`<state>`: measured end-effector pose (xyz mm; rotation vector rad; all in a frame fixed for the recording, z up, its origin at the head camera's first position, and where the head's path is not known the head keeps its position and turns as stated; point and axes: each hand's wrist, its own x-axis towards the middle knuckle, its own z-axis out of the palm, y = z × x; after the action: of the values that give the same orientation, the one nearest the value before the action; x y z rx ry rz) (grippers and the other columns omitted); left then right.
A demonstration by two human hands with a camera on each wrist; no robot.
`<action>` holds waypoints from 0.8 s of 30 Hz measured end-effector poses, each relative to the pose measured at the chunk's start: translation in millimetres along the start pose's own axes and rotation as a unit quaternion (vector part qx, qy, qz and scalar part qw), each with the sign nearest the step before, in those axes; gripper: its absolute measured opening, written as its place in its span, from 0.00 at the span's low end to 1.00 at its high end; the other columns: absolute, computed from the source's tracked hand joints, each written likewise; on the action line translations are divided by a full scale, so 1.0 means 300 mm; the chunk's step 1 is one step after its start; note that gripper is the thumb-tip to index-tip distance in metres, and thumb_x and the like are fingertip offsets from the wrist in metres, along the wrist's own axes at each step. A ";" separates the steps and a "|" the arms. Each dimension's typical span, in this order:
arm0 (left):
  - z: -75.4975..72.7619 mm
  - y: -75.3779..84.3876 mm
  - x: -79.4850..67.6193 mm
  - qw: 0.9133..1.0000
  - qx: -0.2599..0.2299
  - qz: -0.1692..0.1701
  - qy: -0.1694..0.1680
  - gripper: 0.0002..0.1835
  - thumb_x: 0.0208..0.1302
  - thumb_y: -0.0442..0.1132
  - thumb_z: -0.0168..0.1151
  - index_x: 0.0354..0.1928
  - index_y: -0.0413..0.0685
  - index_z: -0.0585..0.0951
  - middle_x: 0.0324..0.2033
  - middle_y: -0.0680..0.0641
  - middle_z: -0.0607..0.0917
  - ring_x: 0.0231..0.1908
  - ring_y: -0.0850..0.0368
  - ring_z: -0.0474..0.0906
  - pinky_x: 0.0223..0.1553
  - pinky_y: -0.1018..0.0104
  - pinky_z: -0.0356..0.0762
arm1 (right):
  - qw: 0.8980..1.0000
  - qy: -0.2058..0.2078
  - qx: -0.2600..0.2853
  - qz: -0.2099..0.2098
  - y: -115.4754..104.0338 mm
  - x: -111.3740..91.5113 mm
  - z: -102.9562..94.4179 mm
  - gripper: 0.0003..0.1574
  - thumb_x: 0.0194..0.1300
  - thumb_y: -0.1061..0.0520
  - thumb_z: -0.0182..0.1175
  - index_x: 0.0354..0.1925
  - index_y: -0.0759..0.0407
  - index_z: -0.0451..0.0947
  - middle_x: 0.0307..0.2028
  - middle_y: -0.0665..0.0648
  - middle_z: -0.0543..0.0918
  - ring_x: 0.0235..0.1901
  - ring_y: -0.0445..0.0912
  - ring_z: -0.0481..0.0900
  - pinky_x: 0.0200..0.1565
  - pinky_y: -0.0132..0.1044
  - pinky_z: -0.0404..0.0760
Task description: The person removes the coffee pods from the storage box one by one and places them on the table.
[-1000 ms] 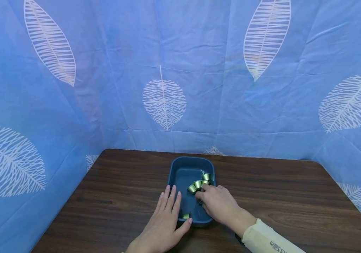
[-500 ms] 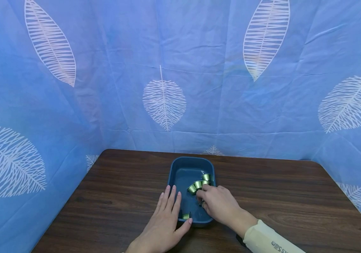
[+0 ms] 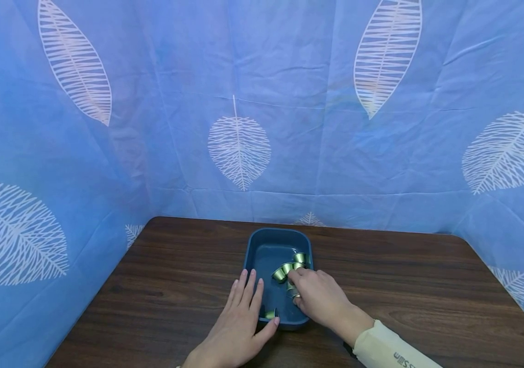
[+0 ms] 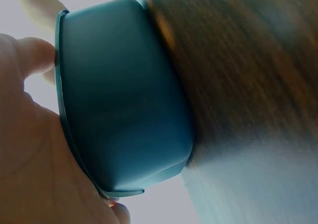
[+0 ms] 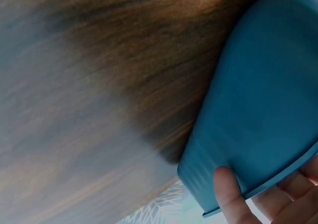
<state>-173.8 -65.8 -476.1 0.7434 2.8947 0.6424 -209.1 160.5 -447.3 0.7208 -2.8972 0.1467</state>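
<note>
Head view: dark blue rectangular tray with rounded corners point(image 3: 271, 248) sits on a brown wood-grain table point(image 3: 188, 260), near its far edge. Behind hangs a blue cloth with white leaf prints point(image 3: 285, 61). Left hand point(image 3: 239, 327) lies open, fingers straight, across the tray's near-left rim; holds nothing. Near its thumb, inside the near end: one small green metallic cup-shaped capsule point(image 3: 270, 314). Right hand point(image 3: 319, 296), in a cream sleeve with dark lettering point(image 3: 393, 347), reaches over the right wall, fingers bent, pinching a green capsule point(image 3: 292, 293) between finger and thumb. Just beyond: a curved row of green capsules point(image 3: 287, 269), with another green capsule point(image 3: 299, 257) behind it at the right wall.

Left wrist view: palm beside the tray's rim, thumb at the edge; outer wall fills the middle. Capsules hidden.

Right wrist view: one digit shows before the outer wall, others beyond the rim. Grip hidden here.
</note>
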 end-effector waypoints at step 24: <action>0.004 -0.003 0.004 1.000 -0.004 -0.009 -0.001 0.51 0.79 0.70 0.48 0.87 0.44 0.50 0.88 0.41 0.44 0.88 0.45 0.34 0.85 0.36 0.45 | 0.996 0.052 -0.053 -0.039 0.007 -0.012 0.004 0.09 0.59 0.56 0.81 0.31 0.44 0.88 0.31 0.44 0.84 0.33 0.41 0.75 0.31 0.32 0.70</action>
<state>-175.1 -65.4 -477.5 0.7163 2.8919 0.6512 -206.9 163.8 -449.1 0.7822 -2.7497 0.0196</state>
